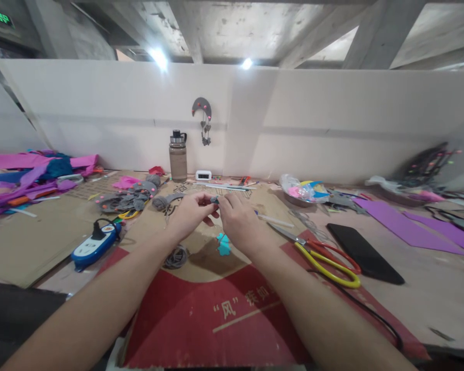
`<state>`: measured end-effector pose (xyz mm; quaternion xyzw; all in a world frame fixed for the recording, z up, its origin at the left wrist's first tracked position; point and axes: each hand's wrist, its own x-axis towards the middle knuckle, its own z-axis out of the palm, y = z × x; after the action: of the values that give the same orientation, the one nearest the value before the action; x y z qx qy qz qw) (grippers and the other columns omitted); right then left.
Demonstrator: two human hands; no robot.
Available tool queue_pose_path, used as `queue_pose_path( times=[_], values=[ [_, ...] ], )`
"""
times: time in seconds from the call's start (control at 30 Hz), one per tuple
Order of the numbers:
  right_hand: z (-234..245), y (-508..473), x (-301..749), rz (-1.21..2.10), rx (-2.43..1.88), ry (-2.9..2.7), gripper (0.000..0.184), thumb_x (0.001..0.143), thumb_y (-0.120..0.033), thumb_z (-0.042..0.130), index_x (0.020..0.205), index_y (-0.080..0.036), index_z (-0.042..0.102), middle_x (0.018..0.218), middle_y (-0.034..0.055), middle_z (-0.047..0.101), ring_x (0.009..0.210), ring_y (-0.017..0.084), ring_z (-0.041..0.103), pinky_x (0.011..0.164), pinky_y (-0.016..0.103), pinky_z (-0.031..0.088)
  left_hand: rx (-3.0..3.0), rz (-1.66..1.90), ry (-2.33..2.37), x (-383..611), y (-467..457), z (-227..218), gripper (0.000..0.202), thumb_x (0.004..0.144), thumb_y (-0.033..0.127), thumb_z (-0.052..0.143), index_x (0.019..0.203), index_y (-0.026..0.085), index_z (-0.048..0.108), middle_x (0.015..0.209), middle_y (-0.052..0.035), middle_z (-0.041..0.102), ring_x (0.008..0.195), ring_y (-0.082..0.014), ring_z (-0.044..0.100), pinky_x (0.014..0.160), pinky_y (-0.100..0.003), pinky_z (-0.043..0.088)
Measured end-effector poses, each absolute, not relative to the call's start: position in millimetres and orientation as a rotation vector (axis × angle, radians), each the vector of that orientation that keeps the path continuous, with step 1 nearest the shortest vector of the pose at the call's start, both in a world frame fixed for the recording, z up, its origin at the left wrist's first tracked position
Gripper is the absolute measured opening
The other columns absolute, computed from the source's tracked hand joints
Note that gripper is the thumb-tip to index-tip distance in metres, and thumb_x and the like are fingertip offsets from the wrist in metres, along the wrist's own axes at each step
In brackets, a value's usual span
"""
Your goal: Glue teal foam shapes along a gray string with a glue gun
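My left hand (pixel 191 212) and my right hand (pixel 240 220) meet above the cardboard-covered table (pixel 54 232). Both pinch a small dark grey piece (pixel 214 199) between their fingertips. Below the hands lies a small teal foam cutout (pixel 223 244). A coil of grey cord (pixel 176 256) lies just left of it, under my left wrist. A red printed cardboard sheet (pixel 216 314) sits between my forearms.
Yellow and red scissors (pixel 325 255) and a black phone (pixel 363 252) lie to the right. A blue power strip (pixel 95 245) lies at left, a pile of grey felt pieces (pixel 129 198) behind it. A water bottle (pixel 178 155) and small clock (pixel 203 175) stand by the white wall. Purple foam sheets (pixel 406 226) lie far right.
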<state>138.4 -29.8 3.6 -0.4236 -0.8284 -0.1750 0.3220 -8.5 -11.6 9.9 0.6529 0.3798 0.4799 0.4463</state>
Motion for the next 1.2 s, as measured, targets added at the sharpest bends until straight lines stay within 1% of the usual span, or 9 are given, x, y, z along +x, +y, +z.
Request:
queue_pose_path(
  times=[0.07, 0.2, 0.3, 0.4, 0.57, 0.77, 1.0, 1.2],
  values=[
    [3, -31, 137, -0.373, -1.112, -2.136, 0.021, 0.084, -0.01, 0.039, 0.094, -0.014, 0.058, 0.095, 0.0134, 0.058, 0.089, 0.024, 0.05, 0.078, 0.035, 0.039, 1.629, 1.201, 0.954, -9, -11, 9, 0.023, 0.07, 0.03, 0.066, 0.085, 0.012, 0.063, 0.069, -0.003, 0.062, 0.063, -0.0137, 0.061, 0.045, -0.022, 0.05],
    [3, -30, 138, -0.005, -1.129, -1.879, 0.015, 0.086, -0.018, 0.041, 0.092, -0.017, 0.055, 0.089, 0.0088, 0.06, 0.081, 0.02, 0.054, 0.072, 0.031, 0.041, 1.593, 1.194, 0.935, -10, -9, 7, 0.024, 0.07, 0.03, 0.067, 0.085, 0.012, 0.061, 0.071, -0.0036, 0.062, 0.063, -0.014, 0.062, 0.045, -0.022, 0.05],
    [4, -29, 138, 0.23, -1.112, -1.739, 0.01, 0.082, -0.021, 0.047, 0.09, -0.017, 0.05, 0.081, 0.0053, 0.059, 0.071, 0.017, 0.055, 0.065, 0.029, 0.042, 1.56, 1.207, 0.924, -9, -8, 7, 0.028, 0.068, 0.03, 0.069, 0.087, 0.012, 0.06, 0.071, -0.0035, 0.062, 0.063, -0.0145, 0.063, 0.045, -0.022, 0.05],
    [4, -29, 136, 0.355, -1.071, -1.665, 0.012, 0.078, -0.022, 0.05, 0.089, -0.018, 0.047, 0.077, 0.0026, 0.056, 0.066, 0.015, 0.053, 0.062, 0.028, 0.041, 1.527, 1.223, 0.916, -8, -9, 7, 0.029, 0.067, 0.029, 0.071, 0.088, 0.013, 0.058, 0.072, -0.0032, 0.063, 0.063, -0.0151, 0.064, 0.046, -0.022, 0.051],
    [2, -24, 135, 0.475, -1.046, -1.591, 0.013, 0.077, -0.026, 0.052, 0.087, -0.018, 0.048, 0.075, 0.001, 0.054, 0.065, 0.014, 0.052, 0.061, 0.027, 0.041, 1.547, 1.243, 0.911, -7, -10, 6, 0.03, 0.067, 0.03, 0.07, 0.088, 0.013, 0.056, 0.07, -0.0028, 0.063, 0.064, -0.0176, 0.066, 0.046, -0.024, 0.051],
    [-3, -18, 137, 0.418, -1.087, -1.593, 0.019, 0.075, -0.028, 0.055, 0.091, -0.018, 0.054, 0.068, -0.0015, 0.05, 0.064, 0.014, 0.048, 0.061, 0.027, 0.038, 1.63, 1.246, 0.92, -6, -11, 6, 0.031, 0.069, 0.033, 0.069, 0.089, 0.013, 0.057, 0.071, -0.0043, 0.064, 0.065, -0.0176, 0.066, 0.047, -0.024, 0.052],
    [-5, -16, 138, 0.47, -1.056, -1.592, 0.014, 0.079, -0.031, 0.05, 0.082, -0.018, 0.057, 0.072, 0.0011, 0.059, 0.065, 0.014, 0.052, 0.061, 0.027, 0.039, 1.676, 1.215, 0.94, -4, -14, 8, 0.027, 0.071, 0.031, 0.066, 0.088, 0.012, 0.057, 0.071, -0.0044, 0.064, 0.063, -0.0168, 0.066, 0.046, -0.024, 0.052],
    [-6, -13, 137, 0.52, -1.094, -1.576, 0.013, 0.078, -0.03, 0.05, 0.078, -0.019, 0.055, 0.069, 0.0011, 0.059, 0.064, 0.015, 0.054, 0.061, 0.028, 0.04, 1.732, 1.179, 0.967, -3, -17, 10, 0.026, 0.072, 0.03, 0.065, 0.088, 0.011, 0.06, 0.072, -0.005, 0.064, 0.061, -0.0162, 0.064, 0.046, -0.025, 0.052]
  ],
)
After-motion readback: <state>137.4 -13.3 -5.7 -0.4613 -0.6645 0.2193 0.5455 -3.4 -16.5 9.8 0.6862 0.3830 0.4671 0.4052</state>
